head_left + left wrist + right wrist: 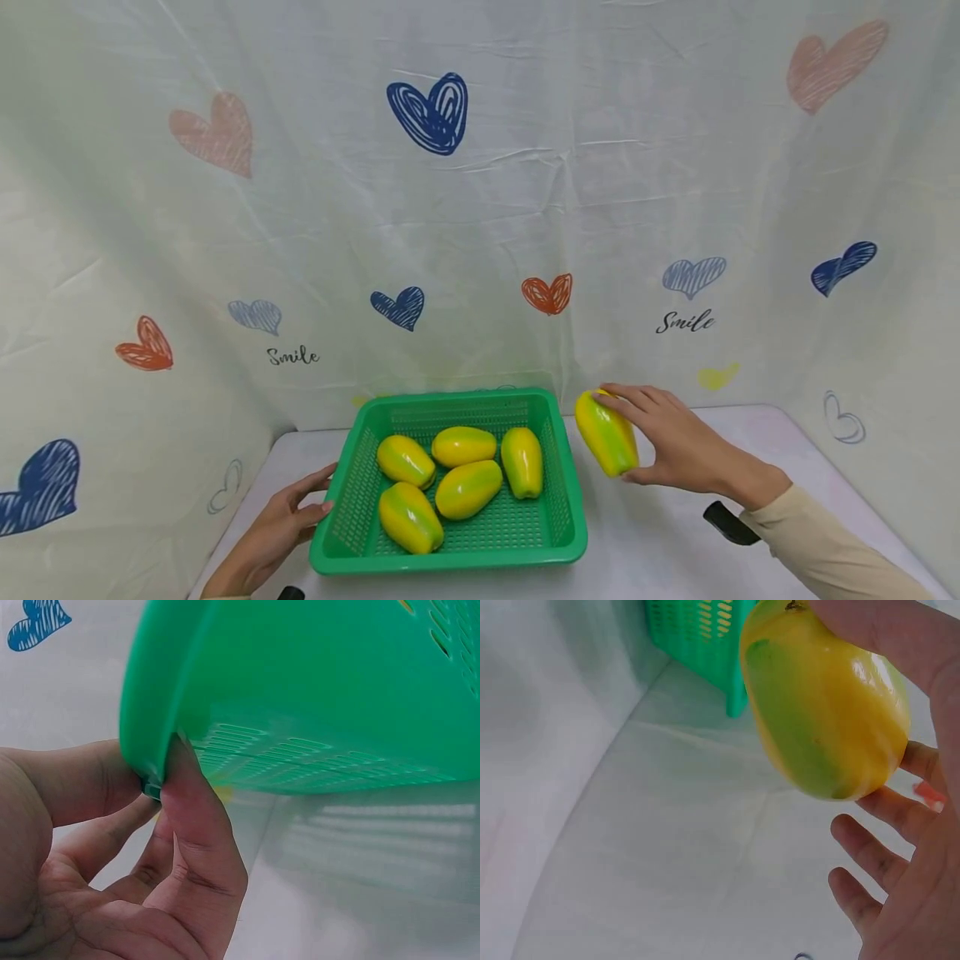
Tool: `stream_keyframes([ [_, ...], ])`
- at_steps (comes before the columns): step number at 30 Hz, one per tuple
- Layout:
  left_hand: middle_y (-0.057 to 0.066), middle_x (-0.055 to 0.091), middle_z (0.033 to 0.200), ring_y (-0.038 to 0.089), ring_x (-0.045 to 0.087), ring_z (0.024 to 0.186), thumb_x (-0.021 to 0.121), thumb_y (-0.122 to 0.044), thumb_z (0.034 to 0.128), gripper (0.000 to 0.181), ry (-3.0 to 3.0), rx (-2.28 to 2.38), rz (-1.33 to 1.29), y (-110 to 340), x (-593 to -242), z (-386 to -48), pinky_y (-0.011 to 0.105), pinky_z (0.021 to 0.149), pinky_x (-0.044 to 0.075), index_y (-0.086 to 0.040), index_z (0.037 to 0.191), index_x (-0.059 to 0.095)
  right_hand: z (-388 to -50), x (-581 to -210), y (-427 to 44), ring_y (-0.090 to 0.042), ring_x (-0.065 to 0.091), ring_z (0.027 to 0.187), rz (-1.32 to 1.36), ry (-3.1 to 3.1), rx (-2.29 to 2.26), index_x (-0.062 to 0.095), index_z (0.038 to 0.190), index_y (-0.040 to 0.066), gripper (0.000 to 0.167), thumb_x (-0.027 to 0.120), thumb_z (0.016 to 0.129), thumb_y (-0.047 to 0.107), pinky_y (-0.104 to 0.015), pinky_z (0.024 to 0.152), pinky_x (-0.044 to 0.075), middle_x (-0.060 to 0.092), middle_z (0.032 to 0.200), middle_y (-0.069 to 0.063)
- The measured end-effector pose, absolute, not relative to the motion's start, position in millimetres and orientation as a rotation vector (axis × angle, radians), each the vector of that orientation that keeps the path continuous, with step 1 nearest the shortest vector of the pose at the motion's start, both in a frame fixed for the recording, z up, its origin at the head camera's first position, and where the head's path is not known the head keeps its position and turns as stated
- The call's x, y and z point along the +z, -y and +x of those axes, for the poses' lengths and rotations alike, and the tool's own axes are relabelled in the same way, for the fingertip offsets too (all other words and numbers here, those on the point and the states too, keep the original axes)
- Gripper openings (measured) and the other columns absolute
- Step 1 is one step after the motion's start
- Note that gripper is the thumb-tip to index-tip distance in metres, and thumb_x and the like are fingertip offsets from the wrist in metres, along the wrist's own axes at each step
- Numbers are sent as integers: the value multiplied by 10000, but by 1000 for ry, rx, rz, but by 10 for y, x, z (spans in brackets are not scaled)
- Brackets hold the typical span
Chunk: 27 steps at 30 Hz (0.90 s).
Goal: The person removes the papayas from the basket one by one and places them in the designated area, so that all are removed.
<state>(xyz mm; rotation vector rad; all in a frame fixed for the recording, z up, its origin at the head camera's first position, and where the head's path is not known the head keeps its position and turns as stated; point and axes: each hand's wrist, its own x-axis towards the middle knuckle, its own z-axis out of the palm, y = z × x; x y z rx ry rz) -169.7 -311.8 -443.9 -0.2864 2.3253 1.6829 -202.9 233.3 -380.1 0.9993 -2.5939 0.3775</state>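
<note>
My right hand [678, 442] holds a glossy yellow-green papaya [606, 433] between thumb and fingertips, just right of the green plastic basket [450, 564]. In the right wrist view the papaya [825, 712] shows a green streak and a small dark stem end near the thumb; two fingers stay off it. On the basket's other side, my left hand [273, 521] pinches the rim, thumb and forefinger on either side of it in the left wrist view. Several similar papayas [467, 489] lie inside the basket, mostly toward its left and back.
A white cloth covers the table [645, 550]. Close behind and at both sides hangs a pale curtain [480, 208] printed with hearts and the word "Smile". A dark wrist device [731, 523] sits by the right sleeve.
</note>
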Motion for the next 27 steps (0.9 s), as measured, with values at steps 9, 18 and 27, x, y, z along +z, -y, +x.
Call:
stream_keyframes([
  [9, 308, 396, 1481, 252, 642, 1016, 611, -44, 1045, 670, -2312, 1710, -305, 3124, -4451, -1673, 450, 935, 611, 49, 1631, 300, -2065, -4004, -2517, -375, 555, 1283, 932, 2621, 398, 514, 1545, 103, 1066, 1038, 636, 293, -643, 1029, 502, 537, 1536, -130],
  [18, 306, 388, 1480, 243, 640, 1013, 600, -41, 1054, 666, -2299, 1722, -303, 3121, -4451, -1670, 432, 921, 612, 55, 1633, 287, -2119, -4228, -2605, -400, 550, 1294, 838, 2706, 441, 511, 1546, 72, 1045, 1026, 662, 284, -665, 1060, 475, 541, 1536, -154],
  [27, 301, 394, 1489, 250, 641, 1021, 599, -37, 1047, 653, -2326, 1702, -315, 3103, -4437, -1683, 446, 927, 610, 45, 1629, 313, -2184, -4440, -2663, -430, 554, 1294, 811, 2742, 478, 514, 1540, 39, 1027, 1015, 682, 298, -677, 1055, 465, 544, 1533, -179],
])
